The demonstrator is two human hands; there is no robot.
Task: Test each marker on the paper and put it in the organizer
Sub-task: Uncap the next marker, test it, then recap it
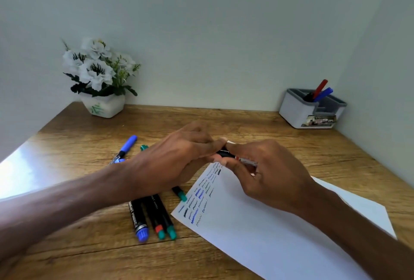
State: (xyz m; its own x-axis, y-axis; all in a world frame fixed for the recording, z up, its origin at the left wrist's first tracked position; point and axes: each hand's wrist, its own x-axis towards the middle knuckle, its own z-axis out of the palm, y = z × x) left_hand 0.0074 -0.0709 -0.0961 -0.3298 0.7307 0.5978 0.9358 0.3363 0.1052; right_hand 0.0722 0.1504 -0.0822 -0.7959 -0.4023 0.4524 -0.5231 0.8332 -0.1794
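Marker (226,153), black barrel, sits between our two hands above the paper's (257,223) far corner. Left hand (177,163) pinches its left end, right hand (268,172) grips the printed right end; fingertips of both nearly touch. Can't tell if the cap is on or off. Scribble rows run along the paper's left edge. Spare markers (154,217) lie on the desk (89,246) under our left forearm. Organizer (311,109) stands far right by the wall, with a red and a blue pen inside.

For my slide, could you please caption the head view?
Both hands grip a marker above scribbled paper.
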